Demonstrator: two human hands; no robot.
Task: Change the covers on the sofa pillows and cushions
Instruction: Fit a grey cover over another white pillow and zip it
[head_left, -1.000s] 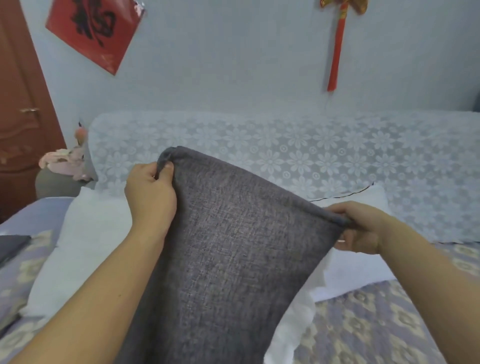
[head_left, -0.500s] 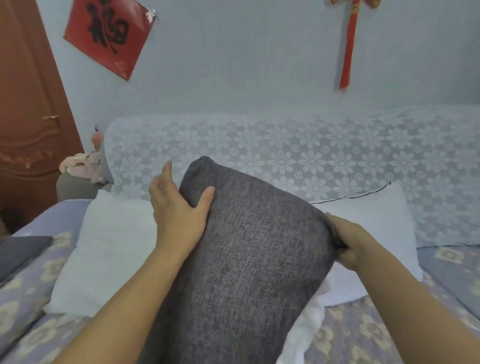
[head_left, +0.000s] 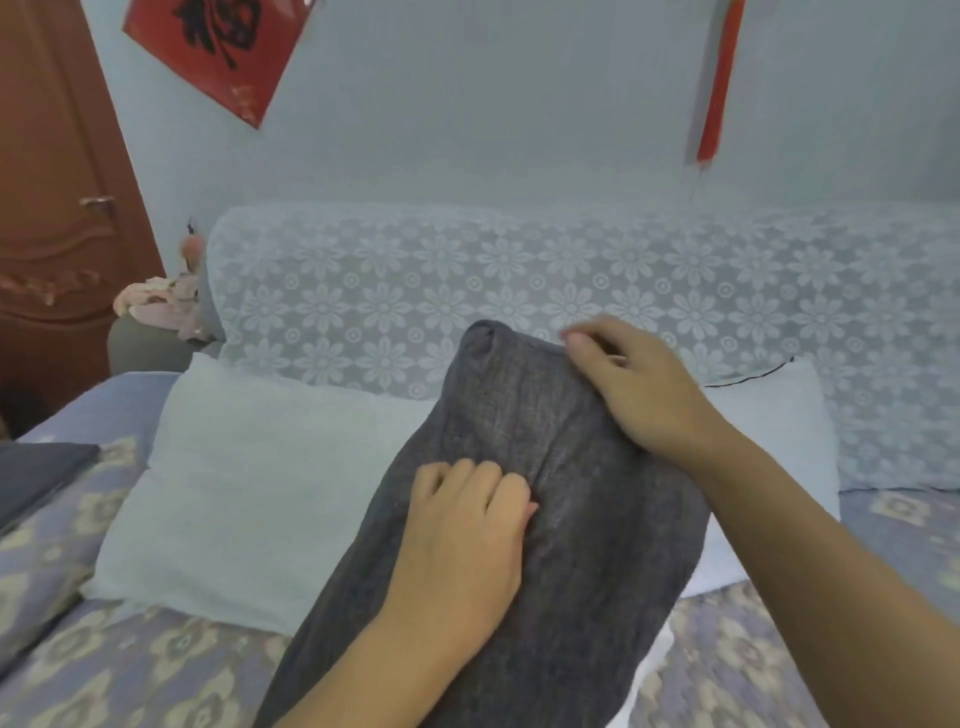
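Head view: I see the dark grey woven-fabric pillow cover (head_left: 545, 519) standing directly ahead of my hands, long axis running away toward the lace-draped sofa back (head_left: 571, 291). My left hand (head_left: 462, 535) pinches its middle; my right hand (head_left: 634, 384), nearer the far top edge, rests there, fingers loosely bent. A red wall hanging (head_left: 218, 47) carries black calligraphy, which I cannot read.

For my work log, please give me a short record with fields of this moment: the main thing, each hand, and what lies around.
main thing: dark grey woven cushion cover, standing up on the sofa seat
left hand: fingers curled, bunching the cover's front
right hand: resting on the cover's top edge, fingers relaxed
behind: pale white bare pillows
sofa back: white lace flower throw
seat: blue patterned sofa cloth
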